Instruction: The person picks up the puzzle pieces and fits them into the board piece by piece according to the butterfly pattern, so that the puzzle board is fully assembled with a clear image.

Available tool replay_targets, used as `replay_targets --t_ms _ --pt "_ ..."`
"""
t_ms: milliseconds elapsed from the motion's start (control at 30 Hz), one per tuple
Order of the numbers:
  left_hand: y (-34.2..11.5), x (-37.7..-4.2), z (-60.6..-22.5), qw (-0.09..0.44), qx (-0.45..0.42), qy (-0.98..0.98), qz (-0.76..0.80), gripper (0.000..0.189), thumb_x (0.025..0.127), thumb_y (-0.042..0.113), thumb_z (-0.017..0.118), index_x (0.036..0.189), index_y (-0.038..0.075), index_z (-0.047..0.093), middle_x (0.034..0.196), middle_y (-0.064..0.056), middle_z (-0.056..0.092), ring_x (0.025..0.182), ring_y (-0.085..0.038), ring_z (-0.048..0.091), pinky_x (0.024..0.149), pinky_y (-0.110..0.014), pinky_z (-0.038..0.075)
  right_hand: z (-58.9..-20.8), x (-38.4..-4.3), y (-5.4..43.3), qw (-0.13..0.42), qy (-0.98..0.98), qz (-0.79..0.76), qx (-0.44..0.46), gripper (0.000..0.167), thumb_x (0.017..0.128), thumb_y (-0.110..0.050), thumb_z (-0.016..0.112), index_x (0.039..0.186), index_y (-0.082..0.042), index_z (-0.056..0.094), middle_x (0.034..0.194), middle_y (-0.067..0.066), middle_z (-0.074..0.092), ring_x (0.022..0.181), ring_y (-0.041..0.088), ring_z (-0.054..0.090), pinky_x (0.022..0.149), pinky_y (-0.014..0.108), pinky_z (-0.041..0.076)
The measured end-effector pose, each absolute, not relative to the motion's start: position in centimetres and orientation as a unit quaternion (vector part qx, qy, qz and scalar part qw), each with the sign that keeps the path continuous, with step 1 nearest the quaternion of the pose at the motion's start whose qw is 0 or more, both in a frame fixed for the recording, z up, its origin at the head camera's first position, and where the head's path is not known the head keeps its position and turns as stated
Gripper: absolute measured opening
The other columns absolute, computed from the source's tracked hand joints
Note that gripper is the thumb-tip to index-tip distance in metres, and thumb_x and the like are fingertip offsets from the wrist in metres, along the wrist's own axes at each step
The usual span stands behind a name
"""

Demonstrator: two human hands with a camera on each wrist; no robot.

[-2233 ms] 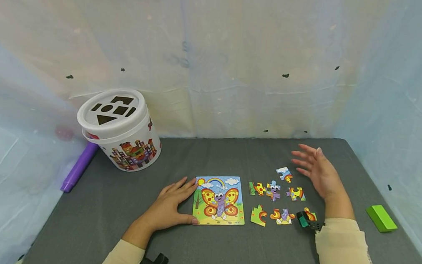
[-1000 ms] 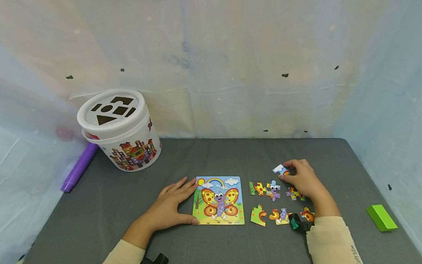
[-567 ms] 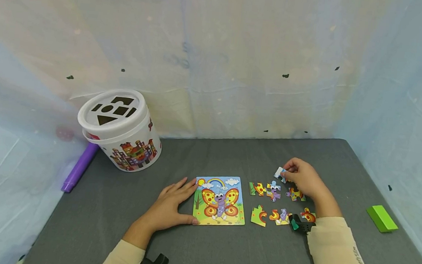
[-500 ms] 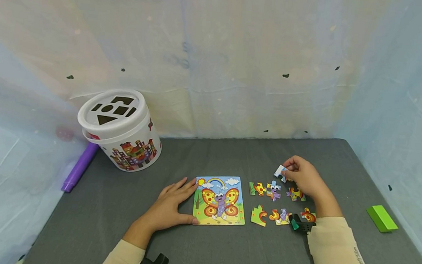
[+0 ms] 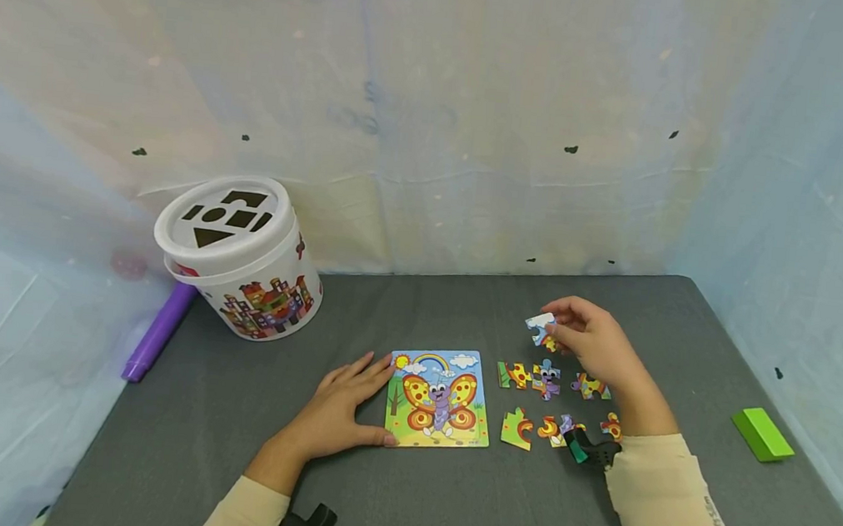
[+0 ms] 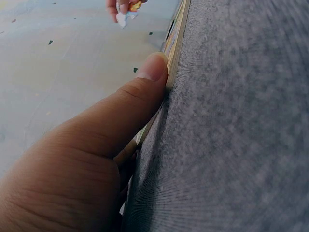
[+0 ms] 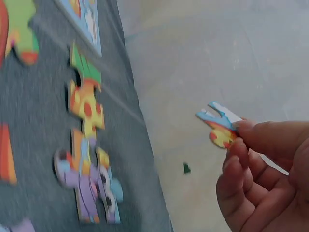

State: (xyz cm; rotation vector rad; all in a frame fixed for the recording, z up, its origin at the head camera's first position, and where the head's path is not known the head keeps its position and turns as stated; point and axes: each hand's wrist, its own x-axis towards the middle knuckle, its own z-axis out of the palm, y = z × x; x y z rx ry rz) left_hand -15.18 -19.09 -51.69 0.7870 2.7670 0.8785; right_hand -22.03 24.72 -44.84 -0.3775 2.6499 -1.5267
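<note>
My right hand (image 5: 598,345) pinches a blue-and-white jigsaw piece (image 5: 540,327) between thumb and fingers; in the right wrist view this piece (image 7: 223,123) is raised off the table. My left hand (image 5: 337,410) rests at the left edge of a square butterfly picture board (image 5: 477,435), fingers spread and fairly straight. In the left wrist view, the thumb (image 6: 140,87) touches the board's edge. Just below the right hand lie a butterfly-face piece (image 5: 548,381), a green-and-yellow piece (image 5: 513,376) and a yellow wing piece (image 5: 591,386). A green piece (image 5: 516,429) lies nearer me.
An orange-swirl piece (image 5: 611,427) lies beside the right wrist, whose black strap mount partly hides a purple-bodied piece (image 5: 552,431). A white shape-sorter bucket (image 5: 268,300) and a purple stick (image 5: 159,334) stand back left. A green block (image 5: 763,435) lies near the right edge.
My right hand came down from open, pinched the blue-and-white jigsaw piece, then lifted it and carried it left. My left hand and the board have stayed put.
</note>
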Motion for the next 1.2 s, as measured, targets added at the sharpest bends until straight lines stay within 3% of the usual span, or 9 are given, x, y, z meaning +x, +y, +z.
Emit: replay_targets --t_ms 200,400,700,1200 --pt "-19.1 -15.3 -51.9 0.065 0.262 0.918 0.29 0.115 0.083 0.071 0.085 0.173 0.018 0.034 0.178 0.003 0.025 0.165 -0.029 0.013 0.126 -0.063 0.01 -45.0 -21.8 22.5 0.061 0.819 -0.554 -0.135 0.028 0.111 -0.01 0.066 0.137 0.001 0.065 0.109 0.019 0.068 0.094 0.04 0.071 0.086 0.052 0.062" --pt "-19.1 -15.4 -52.0 0.063 0.264 0.917 0.291 0.115 0.083 0.071 0.085 0.173 0.018 0.034 0.178 0.003 0.025 0.165 -0.029 0.013 0.126 -0.062 0.01 -45.6 -21.4 20.2 0.077 0.816 -0.55 -0.159 0.025 0.11 -0.01 0.069 0.133 0.001 0.069 0.105 0.014 0.07 0.096 0.041 0.071 0.086 0.054 0.061" --pt "-19.2 -15.4 -52.1 0.063 0.261 0.919 0.288 0.115 0.083 0.071 0.085 0.172 0.018 0.035 0.178 0.004 0.025 0.165 -0.028 0.013 0.126 -0.063 0.009 -47.2 -21.0 17.4 0.114 0.808 -0.549 -0.178 0.022 0.109 -0.011 0.07 0.129 -0.001 0.069 0.1 0.013 0.07 0.086 0.035 0.068 0.072 0.041 0.057" --pt "-19.1 -15.3 -51.9 0.062 0.261 0.92 0.286 0.115 0.083 0.069 0.087 0.172 0.018 0.035 0.178 0.003 0.025 0.165 -0.028 0.013 0.126 -0.062 0.01 -49.4 -20.8 15.3 0.155 0.791 -0.576 -0.14 0.026 0.11 -0.002 0.065 0.134 0.005 0.068 0.098 0.018 0.07 0.082 0.032 0.073 0.073 0.039 0.064"
